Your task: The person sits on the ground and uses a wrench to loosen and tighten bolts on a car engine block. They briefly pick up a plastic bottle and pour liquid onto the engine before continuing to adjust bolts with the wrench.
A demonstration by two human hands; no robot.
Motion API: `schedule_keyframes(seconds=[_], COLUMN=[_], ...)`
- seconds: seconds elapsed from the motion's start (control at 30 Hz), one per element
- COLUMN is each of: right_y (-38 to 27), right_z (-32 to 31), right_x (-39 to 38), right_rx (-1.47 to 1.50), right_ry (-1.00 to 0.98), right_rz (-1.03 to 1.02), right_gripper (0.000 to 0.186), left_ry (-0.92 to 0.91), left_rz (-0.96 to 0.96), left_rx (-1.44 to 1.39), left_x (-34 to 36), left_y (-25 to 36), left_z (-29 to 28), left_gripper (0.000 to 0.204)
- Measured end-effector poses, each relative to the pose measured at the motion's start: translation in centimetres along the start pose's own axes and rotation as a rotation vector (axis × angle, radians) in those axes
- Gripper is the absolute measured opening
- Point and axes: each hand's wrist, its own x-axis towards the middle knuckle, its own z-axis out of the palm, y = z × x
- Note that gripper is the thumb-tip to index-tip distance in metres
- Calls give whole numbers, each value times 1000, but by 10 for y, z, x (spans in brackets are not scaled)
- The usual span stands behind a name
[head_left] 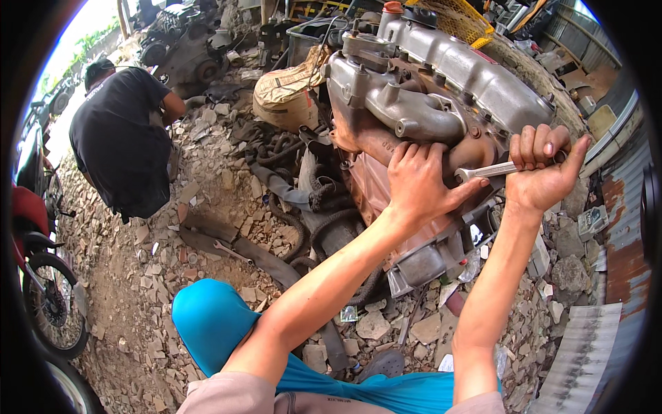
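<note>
My right hand [541,165] is closed round the handle of a steel wrench [493,170], whose head sits at a rusty fitting on the right of the engine. My left hand [427,179] lies with fingers apart on the rusty exhaust manifold [369,131], its thumb reaching to the wrench head. Above them are a cast metal intake pipe [407,107] and a long silver valve cover [469,65]. A copper-brown lower section of the engine [365,196] shows below my left hand. What the wrench head grips is hidden.
Another person in a dark shirt [117,145] crouches at left, near a red motorbike [31,221]. A sack [283,93], black hoses [289,228] and a loose wrench [233,252] lie on rubble ground [158,269]. A yellow crate [469,17] stands behind, corrugated sheets [617,228] at right.
</note>
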Motion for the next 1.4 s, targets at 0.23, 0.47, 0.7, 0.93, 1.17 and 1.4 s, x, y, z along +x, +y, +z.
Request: schedule_keyframes(seconds=[0.23, 0.47, 0.7, 0.93, 1.17, 1.4], right_y=[-8, -7, -5, -7, -9, -10], right_z=[8, 7, 6, 9, 23, 28], right_x=[0, -2, -4, 7, 9, 12], right_rx=[8, -15, -42, -34, -112, -201], right_ry=[85, 141, 234, 117, 199, 304], right_rz=[147, 115, 57, 116, 91, 85], right_gripper=[54, 52, 51, 51, 48, 43], left_ry=[-137, -116, -42, -42, -21, -3], left_rz=[-56, -84, -58, -66, -86, -111], left_rx=[0, -4, -98, -29, -15, 19], left_x=[4, 3, 3, 4, 3, 0], left_y=[-1, 2, 2, 0, 3, 11], left_z=[1, 5, 10, 8, 9, 14], left_gripper=[79, 77, 76, 77, 80, 79])
